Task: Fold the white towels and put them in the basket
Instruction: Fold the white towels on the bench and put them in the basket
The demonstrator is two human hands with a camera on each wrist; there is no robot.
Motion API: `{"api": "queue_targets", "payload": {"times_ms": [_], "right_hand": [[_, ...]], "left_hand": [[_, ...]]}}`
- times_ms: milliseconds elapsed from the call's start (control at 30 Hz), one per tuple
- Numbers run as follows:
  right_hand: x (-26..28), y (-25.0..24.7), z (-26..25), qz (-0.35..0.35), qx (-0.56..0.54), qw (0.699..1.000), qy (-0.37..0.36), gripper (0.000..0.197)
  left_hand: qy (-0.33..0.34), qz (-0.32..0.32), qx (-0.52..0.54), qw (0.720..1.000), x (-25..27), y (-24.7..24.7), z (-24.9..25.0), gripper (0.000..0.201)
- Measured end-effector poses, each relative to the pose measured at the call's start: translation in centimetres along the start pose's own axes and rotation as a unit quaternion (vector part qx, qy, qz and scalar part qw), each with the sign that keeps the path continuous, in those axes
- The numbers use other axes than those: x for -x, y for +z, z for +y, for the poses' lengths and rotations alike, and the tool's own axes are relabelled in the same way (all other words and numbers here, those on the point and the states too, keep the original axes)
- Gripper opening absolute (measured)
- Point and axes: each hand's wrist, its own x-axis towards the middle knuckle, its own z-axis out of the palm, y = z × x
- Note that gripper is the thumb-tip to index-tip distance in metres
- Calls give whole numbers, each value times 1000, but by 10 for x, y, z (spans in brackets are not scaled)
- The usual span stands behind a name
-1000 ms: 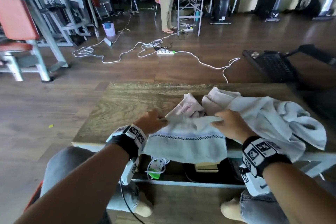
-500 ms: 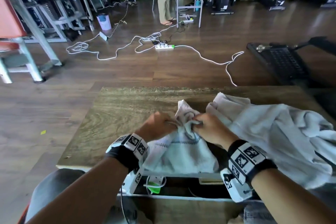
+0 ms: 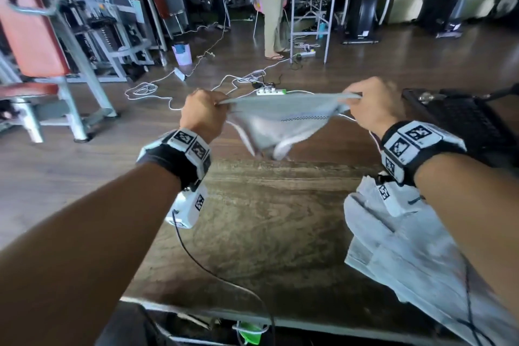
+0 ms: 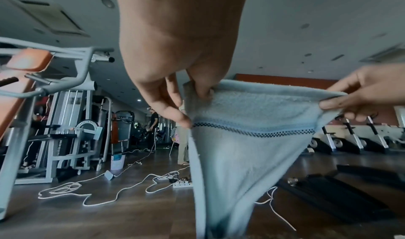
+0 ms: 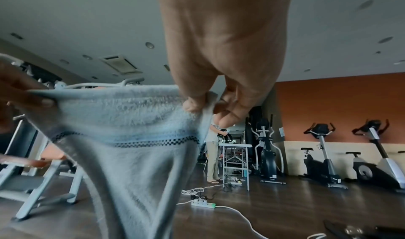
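A person holds a white towel point(image 3: 280, 123) in the air above the far edge of the wooden surface point(image 3: 252, 219), stretched between both hands. The left hand point(image 3: 203, 115) pinches one top corner between thumb and fingers; the right hand point(image 3: 373, 105) pinches the other, so the hands are well apart with the hem taut between them. A dark checked band point(image 4: 252, 132) runs across the towel below the hem. The towel's lower part sags to a point and is blurred; in both wrist views its bottom is cut off by the frame. A second white towel point(image 3: 407, 255) lies crumpled on the right of the surface, partly hidden under the right forearm and cut off at the lower right corner. Both wrists carry black bands with white square marker tiles point(image 3: 191, 143); their patterns are not readable as writing. Beyond, white cables and a power strip point(image 3: 271, 90) lie on the dark wood floor.
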Motion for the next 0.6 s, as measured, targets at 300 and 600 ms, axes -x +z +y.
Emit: {"api": "queue_targets", "payload": {"times_ms": [300, 600], "right_hand": [[12, 19, 12, -14, -9, 1000, -21, 35], [38, -4, 8, 125, -71, 988, -61, 24]], "left_hand": [[-123, -34, 243, 962, 3, 18, -22, 42], [7, 8, 234, 972, 19, -5, -4, 17]]}}
